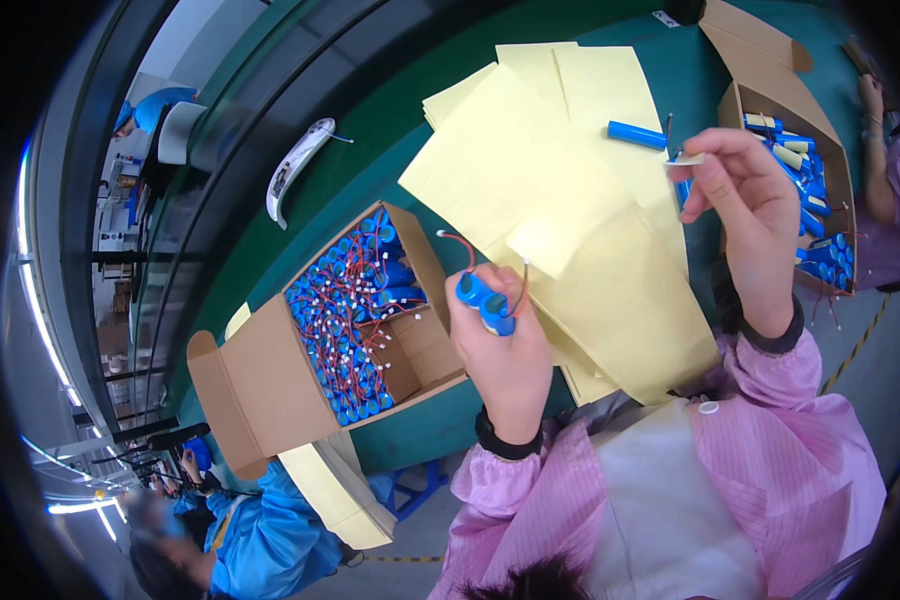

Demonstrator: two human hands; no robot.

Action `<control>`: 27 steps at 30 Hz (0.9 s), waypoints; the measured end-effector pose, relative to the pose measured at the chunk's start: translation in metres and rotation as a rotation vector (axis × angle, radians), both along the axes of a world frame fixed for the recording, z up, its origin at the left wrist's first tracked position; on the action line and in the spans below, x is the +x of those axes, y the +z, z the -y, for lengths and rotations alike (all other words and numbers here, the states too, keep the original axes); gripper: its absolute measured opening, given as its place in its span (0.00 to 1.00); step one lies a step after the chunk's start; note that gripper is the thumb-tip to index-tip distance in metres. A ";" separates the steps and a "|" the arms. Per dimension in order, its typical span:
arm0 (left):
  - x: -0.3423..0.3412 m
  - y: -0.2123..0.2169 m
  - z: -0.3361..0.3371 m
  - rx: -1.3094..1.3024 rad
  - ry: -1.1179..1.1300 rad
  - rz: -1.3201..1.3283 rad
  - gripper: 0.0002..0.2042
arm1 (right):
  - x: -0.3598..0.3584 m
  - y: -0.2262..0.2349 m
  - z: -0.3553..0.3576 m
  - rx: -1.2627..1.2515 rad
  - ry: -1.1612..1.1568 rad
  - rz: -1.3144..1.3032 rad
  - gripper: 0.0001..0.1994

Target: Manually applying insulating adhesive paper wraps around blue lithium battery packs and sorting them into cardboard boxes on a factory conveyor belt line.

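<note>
My left hand (507, 365) is closed around blue cylindrical batteries (485, 303), their round ends up. Thin red wires with small white connectors stick out beside the fingers. Over the right side of the paper, my right hand (755, 190) pinches a small pale flat piece (684, 160) between thumb and fingers. Just left of those fingertips, a blue battery (635, 135) lies on its side on the yellow sheets (530, 150). Another blue battery shows partly behind the right fingers. The left hand hovers above the lower part of the sheets.
Left of me stands an open cardboard box (435, 345) with many wired batteries upright. A second open box (745, 85) of batteries is on the right. A white curved object (298, 172) lies behind on the green table (355, 215). Co-workers sit on both sides.
</note>
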State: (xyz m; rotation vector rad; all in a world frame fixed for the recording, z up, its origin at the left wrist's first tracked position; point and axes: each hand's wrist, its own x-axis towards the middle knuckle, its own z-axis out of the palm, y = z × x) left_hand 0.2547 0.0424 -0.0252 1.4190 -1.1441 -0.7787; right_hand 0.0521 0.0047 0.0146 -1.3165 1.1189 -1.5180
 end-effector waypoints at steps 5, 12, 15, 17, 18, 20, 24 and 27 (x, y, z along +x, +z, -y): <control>0.001 0.008 0.000 0.084 0.008 0.053 0.04 | -0.007 -0.003 -0.001 -0.162 -0.080 -0.171 0.12; 0.005 0.011 -0.008 0.153 -0.078 0.583 0.13 | 0.005 -0.029 -0.005 0.056 -0.223 -1.006 0.39; 0.002 0.024 -0.010 0.138 -0.143 -0.080 0.06 | 0.005 -0.033 -0.004 0.141 -0.248 -0.978 0.40; 0.002 0.033 -0.015 0.148 -0.193 -0.282 0.06 | -0.001 -0.035 -0.004 0.147 -0.278 -1.150 0.41; 0.006 0.035 -0.017 0.157 -0.219 -0.479 0.06 | 0.001 -0.036 -0.002 0.148 -0.274 -1.149 0.41; 0.008 0.036 -0.021 0.137 -0.219 -0.571 0.04 | 0.005 -0.034 0.001 0.216 -0.273 -1.131 0.43; -0.006 0.036 -0.022 0.211 -0.372 -0.712 0.13 | 0.006 -0.013 -0.009 0.270 -0.240 -0.930 0.45; -0.010 0.033 -0.017 0.282 -0.384 -0.649 0.15 | 0.024 0.006 -0.026 0.149 0.023 -0.305 0.43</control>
